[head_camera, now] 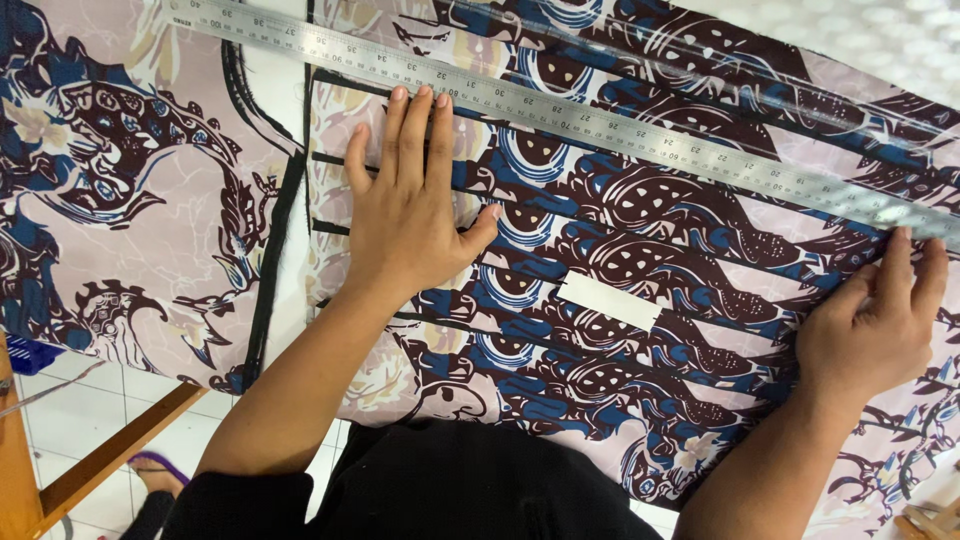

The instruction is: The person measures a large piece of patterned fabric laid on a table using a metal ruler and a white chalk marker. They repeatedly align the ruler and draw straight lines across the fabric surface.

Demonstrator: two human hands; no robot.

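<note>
Flat-palmed, the person's left hand presses down on the patterned fabric at centre frame, fingers spread and extended so that the fingertips touch the lower edge of the long metal ruler; it grasps nothing, only pins cloth and rule in place. At the right edge of the frame the right hand curls over the cloth just below the ruler's far end, its fingertips meeting the rule; whether anything is pinched beneath those bent fingers cannot be told. The ruler runs diagonally from the upper left of the frame to the middle right, lying on the fabric. Below it the cloth shows several parallel folds or strips stacked in steps toward the lower centre, with a small white rectangular label resting on one of them. A second printed panel, edged in black, lies at the left of the frame, apart from the main piece.

Judged from this layout, the step in hand appears to be aligning the rule along the uppermost fold while both hands hold it steady. A next move would call for even downward pressure at both ends so that the rule does not pivot, and for the layered folds to remain undisturbed beneath the left palm.
</note>
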